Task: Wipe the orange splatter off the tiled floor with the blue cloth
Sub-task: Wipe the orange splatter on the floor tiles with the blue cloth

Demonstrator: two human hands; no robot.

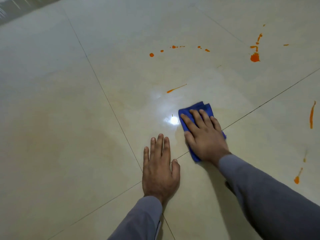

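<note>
Your right hand [205, 135] presses flat on blue cloth [199, 108], left hand [160, 168] flat on floor [69, 101]; approx. half done, orange splatter [254, 57] remains ahead & right.

The tiled floor [69, 118] is seen as glossy cream tiles with thin dark grout lines. A folded blue cloth [199, 108] is laid flat near centre, pressed by the right hand [204, 135]. The left hand [159, 168] is rested flat at 7 o'clock of the cloth. Orange splatter [254, 57] is noted at 12 to 2 o'clock, with streaks at 3 to 4 o'clock.
</note>
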